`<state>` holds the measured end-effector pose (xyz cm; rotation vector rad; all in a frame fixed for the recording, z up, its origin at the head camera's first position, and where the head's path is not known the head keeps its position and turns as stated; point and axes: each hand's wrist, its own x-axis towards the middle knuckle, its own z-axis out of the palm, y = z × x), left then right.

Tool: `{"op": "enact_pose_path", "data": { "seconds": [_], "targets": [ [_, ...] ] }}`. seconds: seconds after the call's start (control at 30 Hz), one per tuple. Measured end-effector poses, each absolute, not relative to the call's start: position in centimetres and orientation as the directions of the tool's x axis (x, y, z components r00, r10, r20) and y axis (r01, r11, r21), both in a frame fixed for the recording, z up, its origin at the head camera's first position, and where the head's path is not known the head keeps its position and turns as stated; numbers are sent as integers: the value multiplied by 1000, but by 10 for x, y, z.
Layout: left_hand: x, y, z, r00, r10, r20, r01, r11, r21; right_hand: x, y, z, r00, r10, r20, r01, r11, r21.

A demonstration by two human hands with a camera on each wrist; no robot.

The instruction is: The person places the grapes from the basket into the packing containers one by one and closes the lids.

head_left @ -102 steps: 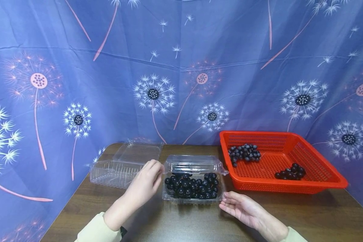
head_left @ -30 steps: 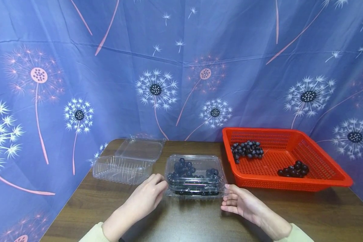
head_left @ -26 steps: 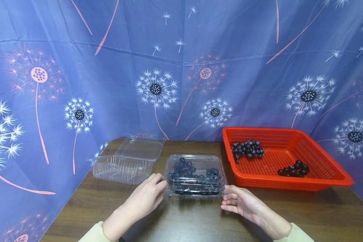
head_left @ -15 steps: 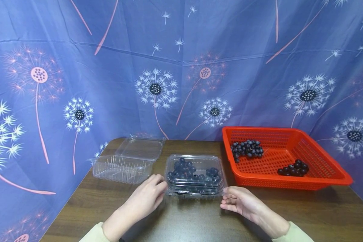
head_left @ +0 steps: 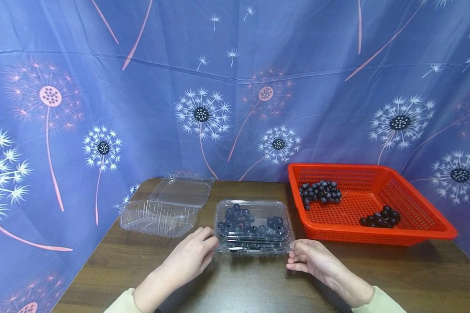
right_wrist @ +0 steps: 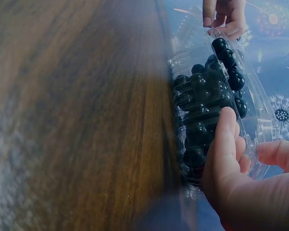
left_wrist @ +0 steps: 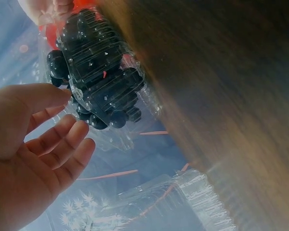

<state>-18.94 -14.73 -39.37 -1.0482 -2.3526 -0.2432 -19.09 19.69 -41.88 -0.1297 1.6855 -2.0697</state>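
A clear plastic clamshell container (head_left: pixel 254 228) filled with dark grapes (head_left: pixel 239 217) sits at the middle of the table, its lid lowered over the fruit. My left hand (head_left: pixel 193 252) pinches its front left corner between thumb and forefinger; the other fingers curl loosely, as the left wrist view shows. At the front right corner my right hand (head_left: pixel 315 263) grips the rim, with the thumb (right_wrist: pixel 274 153) on the lid side and the fingers against the tray wall. Whether the lid's edge is fully snapped down cannot be made out.
A second clear clamshell (head_left: pixel 158 219) stands at the left with its lid back and nothing inside. On the right, a red plastic basket (head_left: pixel 376 237) holds two small bunches of grapes (head_left: pixel 320 193). A blue dandelion-print cloth (head_left: pixel 235 52) hangs behind the wooden table (head_left: pixel 243 289).
The lid stood raised earlier and has come down over the grapes, its front edge sinking slightly further within the last second. Both hands stay at the front corners.
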Motion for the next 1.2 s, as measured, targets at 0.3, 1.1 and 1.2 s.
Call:
{"op": "enact_pose_path", "data": {
  "seconds": [0.3,1.1,1.2],
  "targets": [
    [-189,-147,-393,-548,637,542,733,678,-55,-190,195,-417,-914,-348,-209,241,-50,-969],
    [-187,-142,-389,-584,582,566,722,691,35,-193,196,-419,-924,-322,-208,233,-42,-971],
    [-186,-140,-388,-629,539,560,693,715,91,-193,197,-419,-924,-321,-208,234,-45,-971]
  ]
}}
